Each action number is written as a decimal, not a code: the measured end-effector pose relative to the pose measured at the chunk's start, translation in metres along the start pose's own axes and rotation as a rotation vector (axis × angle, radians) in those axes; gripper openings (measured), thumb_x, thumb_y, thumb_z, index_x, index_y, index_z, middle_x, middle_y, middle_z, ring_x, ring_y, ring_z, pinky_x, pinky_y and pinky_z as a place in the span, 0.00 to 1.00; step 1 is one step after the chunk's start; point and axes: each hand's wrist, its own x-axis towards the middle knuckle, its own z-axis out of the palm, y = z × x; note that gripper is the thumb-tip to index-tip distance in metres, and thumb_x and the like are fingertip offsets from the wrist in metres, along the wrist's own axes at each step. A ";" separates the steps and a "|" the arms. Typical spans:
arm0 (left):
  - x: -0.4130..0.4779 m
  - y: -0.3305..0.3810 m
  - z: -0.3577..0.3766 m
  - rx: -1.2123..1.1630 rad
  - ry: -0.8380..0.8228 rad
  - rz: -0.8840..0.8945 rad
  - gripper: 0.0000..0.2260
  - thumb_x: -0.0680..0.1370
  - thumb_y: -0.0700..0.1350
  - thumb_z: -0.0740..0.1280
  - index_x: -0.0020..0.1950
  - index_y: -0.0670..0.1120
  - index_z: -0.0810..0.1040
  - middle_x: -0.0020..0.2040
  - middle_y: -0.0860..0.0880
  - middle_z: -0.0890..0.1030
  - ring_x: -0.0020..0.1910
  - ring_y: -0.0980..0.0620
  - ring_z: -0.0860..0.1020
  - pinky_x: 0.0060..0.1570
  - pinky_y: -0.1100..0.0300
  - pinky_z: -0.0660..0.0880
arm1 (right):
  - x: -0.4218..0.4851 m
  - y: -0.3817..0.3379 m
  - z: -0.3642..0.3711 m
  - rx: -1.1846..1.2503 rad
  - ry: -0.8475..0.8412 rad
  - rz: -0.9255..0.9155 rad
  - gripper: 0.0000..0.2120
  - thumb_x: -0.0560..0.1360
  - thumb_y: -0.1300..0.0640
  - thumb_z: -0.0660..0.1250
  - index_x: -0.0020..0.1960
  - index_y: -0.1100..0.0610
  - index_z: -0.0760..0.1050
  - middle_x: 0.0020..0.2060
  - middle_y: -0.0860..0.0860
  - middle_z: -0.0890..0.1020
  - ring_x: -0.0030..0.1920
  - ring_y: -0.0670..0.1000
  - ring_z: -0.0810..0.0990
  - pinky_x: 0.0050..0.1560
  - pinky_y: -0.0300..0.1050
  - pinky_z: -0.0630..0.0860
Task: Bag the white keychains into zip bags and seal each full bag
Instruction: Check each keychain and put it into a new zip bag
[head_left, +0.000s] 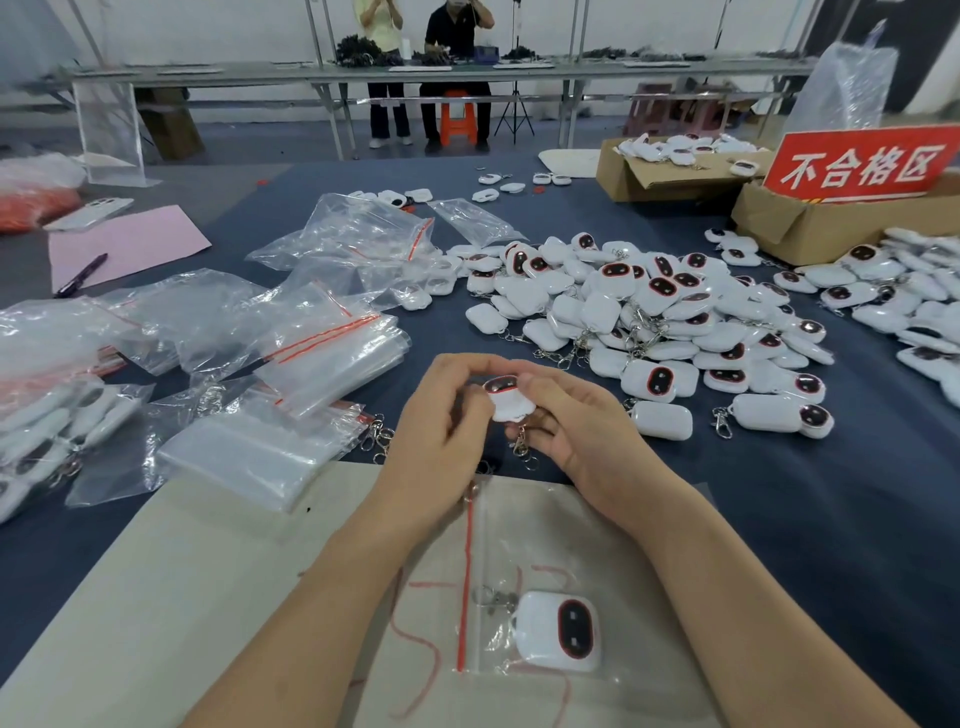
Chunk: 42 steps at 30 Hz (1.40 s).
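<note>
Between the two hands, held just above the bench (789, 519), is the grip. I see the left hand (441, 421) and the right hand (571, 426) both pinching one white keychain (503, 400), with fingers curled close round its body and nothing else held. Its dark oval face with the red rim tips up and away from me. Its metal clasp (522, 444) hangs from the near end, beside the right fingers. The keychain's long axis therefore runs roughly away from me and back.

Nearer to me than the grip, under both wrists, a zip bag (545, 551) lies flat on a beige sheet (182, 597). Its red zip strip (466, 582) follows that same away-and-back line, between the wrists and closer to the left one. The bag's body spreads to the right of the strip, and one bagged keychain (558, 631) rests inside.

I judge that the mouth faces left, which makes the left hand the nearer one to open it. The film is clear and glary, so I cannot tell whether the mouth is parted or pressed shut.

Both forearms angle inward, with the wrists raised off the sheet and the palms turned toward each other.

Right of the grip and beyond it, a loose pile of keychains (675, 322) covers the bench. Left of the grip lie stacks of empty bags (322, 358).
</note>
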 end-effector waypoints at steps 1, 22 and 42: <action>-0.002 0.000 0.000 0.022 -0.010 0.039 0.17 0.79 0.36 0.59 0.59 0.54 0.78 0.55 0.56 0.82 0.55 0.56 0.81 0.55 0.63 0.76 | 0.000 0.000 0.000 0.021 0.008 -0.011 0.09 0.81 0.63 0.65 0.59 0.60 0.80 0.45 0.55 0.87 0.39 0.48 0.84 0.41 0.40 0.81; -0.006 0.002 -0.001 0.291 0.017 0.291 0.10 0.80 0.35 0.68 0.58 0.46 0.77 0.53 0.53 0.79 0.53 0.58 0.78 0.54 0.64 0.75 | -0.021 0.000 -0.005 -0.563 0.006 -0.473 0.10 0.77 0.64 0.71 0.50 0.48 0.80 0.45 0.46 0.87 0.46 0.46 0.86 0.48 0.39 0.80; -0.009 0.008 0.004 0.420 0.137 0.422 0.12 0.75 0.33 0.61 0.56 0.42 0.78 0.52 0.51 0.78 0.50 0.50 0.77 0.50 0.59 0.75 | -0.025 0.010 0.002 -0.681 0.080 -0.613 0.15 0.77 0.63 0.62 0.52 0.42 0.74 0.45 0.43 0.85 0.46 0.53 0.85 0.47 0.58 0.81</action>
